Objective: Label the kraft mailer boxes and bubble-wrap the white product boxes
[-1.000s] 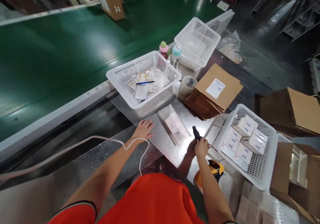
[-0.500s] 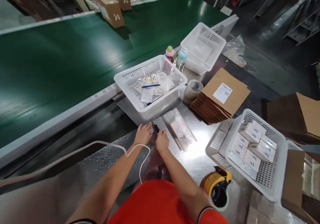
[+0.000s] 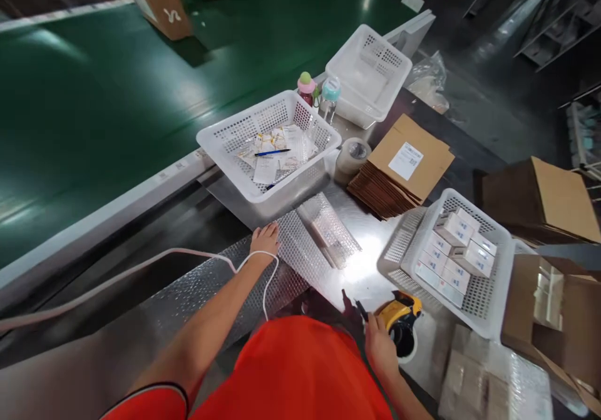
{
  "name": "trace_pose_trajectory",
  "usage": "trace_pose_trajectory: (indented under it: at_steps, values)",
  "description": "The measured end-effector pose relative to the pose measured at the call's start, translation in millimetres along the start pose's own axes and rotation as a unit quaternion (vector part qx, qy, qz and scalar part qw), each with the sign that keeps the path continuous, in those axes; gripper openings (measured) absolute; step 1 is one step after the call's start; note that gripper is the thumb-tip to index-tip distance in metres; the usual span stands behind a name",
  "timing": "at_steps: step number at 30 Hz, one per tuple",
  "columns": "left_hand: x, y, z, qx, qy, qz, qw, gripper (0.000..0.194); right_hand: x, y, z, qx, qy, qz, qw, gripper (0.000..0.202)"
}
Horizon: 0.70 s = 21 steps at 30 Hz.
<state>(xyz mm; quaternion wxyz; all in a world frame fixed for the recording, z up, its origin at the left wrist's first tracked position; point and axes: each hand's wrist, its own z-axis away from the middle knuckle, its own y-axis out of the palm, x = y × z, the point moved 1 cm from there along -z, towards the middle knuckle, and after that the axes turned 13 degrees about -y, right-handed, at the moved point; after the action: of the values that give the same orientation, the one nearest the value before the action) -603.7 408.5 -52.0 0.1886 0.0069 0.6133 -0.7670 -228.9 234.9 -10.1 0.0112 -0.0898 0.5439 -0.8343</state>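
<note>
My left hand (image 3: 265,240) lies flat with its fingers stretched out on the bubble wrap (image 3: 206,285) spread over the metal table. Against my left wrist and forearm rests a white cord (image 3: 188,251). In my right hand (image 3: 381,347) is a slim black cutter (image 3: 361,310), its tip pointing up and left; the blade is too small to make out. Just beside that hand sits a yellow and black tape dispenser (image 3: 399,317). A bubble-wrapped pack (image 3: 328,229) lies on the table to the right of my left hand.
A white basket (image 3: 256,191) holds papers and a blue pen. Behind it stand two bottles and another white basket (image 3: 370,72). A tape roll (image 3: 352,160), stacked cardboard (image 3: 408,151) and a basket (image 3: 500,282) of small white boxes are to the right. A green conveyor (image 3: 117,94) runs beyond.
My right hand has moved away from the bubble wrap, right and toward me, with the cutter, to beside the tape dispenser. My left hand stays on the wrap. The view has shifted slightly.
</note>
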Motion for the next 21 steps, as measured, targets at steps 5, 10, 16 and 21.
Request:
trace_pose_trajectory:
  at_steps: [5, 10, 16, 21]
  values:
    - [-23, -1.7, 15, -0.024, 0.036, -0.016, 0.999, 0.041, -3, -25, -71, -0.209, 0.118, -0.004, 0.971, 0.048]
    - [-39, 3.5, 36, 0.012, 0.055, -0.039, 0.998, 0.034, 17, -56, -148, -0.308, 0.118, -0.021, 0.944, 0.046]
    - [-23, -1.2, 41, 0.018, 0.08, -0.04, 0.996, 0.043, 71, -101, -198, -0.148, -0.229, -0.018, 0.962, 0.038]
    - [9, -18.2, 46, 0.039, 0.102, 0.02, 0.994, 0.032, 89, -109, -215, -0.069, -0.231, 0.001, 0.971, 0.05]
